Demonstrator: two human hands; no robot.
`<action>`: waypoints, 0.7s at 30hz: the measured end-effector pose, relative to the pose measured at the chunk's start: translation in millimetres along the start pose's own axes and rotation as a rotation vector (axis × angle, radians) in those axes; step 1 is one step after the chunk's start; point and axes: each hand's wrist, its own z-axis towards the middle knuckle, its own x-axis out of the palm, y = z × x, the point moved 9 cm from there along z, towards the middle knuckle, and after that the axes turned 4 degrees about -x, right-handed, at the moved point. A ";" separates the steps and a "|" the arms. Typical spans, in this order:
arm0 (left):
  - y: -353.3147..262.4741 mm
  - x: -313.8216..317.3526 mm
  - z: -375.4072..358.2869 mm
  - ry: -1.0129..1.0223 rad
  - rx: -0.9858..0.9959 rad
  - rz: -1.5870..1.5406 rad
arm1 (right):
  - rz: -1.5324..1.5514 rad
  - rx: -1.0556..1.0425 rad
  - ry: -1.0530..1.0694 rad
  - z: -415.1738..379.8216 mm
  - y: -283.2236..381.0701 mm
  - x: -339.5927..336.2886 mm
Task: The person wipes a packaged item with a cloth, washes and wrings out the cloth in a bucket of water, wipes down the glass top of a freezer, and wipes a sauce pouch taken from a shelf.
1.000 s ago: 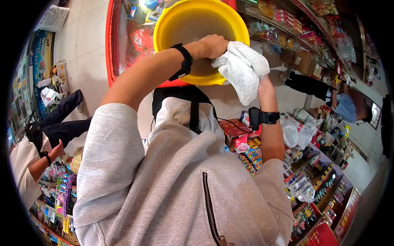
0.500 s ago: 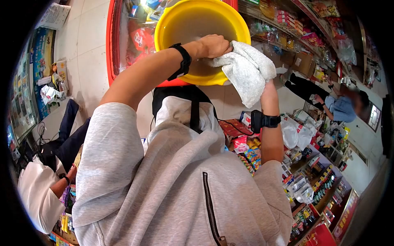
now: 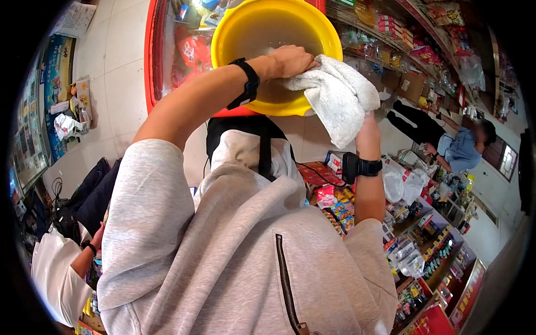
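Observation:
A white terry towel (image 3: pixel 341 95) stretches over the right rim of a yellow basin (image 3: pixel 219 46) that holds murky water (image 3: pixel 268 33). My left hand (image 3: pixel 291 60), above the water, is closed on the towel's left end. On the other side, my right hand (image 3: pixel 367 127) grips the towel outside the rim; cloth covers its fingers. Dark bands are strapped round both of my wrists.
Beneath the basin is a red-edged case (image 3: pixel 151 61) with packaged goods. Shelves of goods (image 3: pixel 385 33) stand at the upper right. One person (image 3: pixel 460 148) is at the right, and another person (image 3: pixel 58 273) is at the lower left.
The towel and my right hand have shifted slightly to the right, while my left hand has barely moved. Both other people have changed posture a little.

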 end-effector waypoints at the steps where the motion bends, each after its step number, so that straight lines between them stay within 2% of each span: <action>1: 0.3 0.8 0.7 0.010 -0.012 0.011 | 0.075 -0.009 -0.054 1.1 0.8 -0.9; 3: -1.6 -4.0 -2.0 -0.027 -0.031 0.009 | 0.174 0.033 -0.055 8.0 -15.5 6.8; 8: -5.4 -11.2 -6.6 -0.139 -0.086 -0.016 | 1.006 0.446 -0.035 34.7 -54.2 47.7; 10: -6.1 -5.2 -2.0 -0.231 0.028 -0.099 | 1.154 0.544 -0.009 41.3 -59.2 60.2; 14: -0.5 10.3 6.3 -0.119 0.000 -0.079 | 1.290 0.644 0.028 49.2 -67.3 75.3; 16: 5.3 10.7 7.3 -0.053 -0.103 0.057 | 1.327 0.669 0.036 51.9 -69.4 79.4; 21: 1.5 1.6 4.6 -0.092 -0.104 0.104 | 1.397 0.726 0.034 56.9 -80.5 85.5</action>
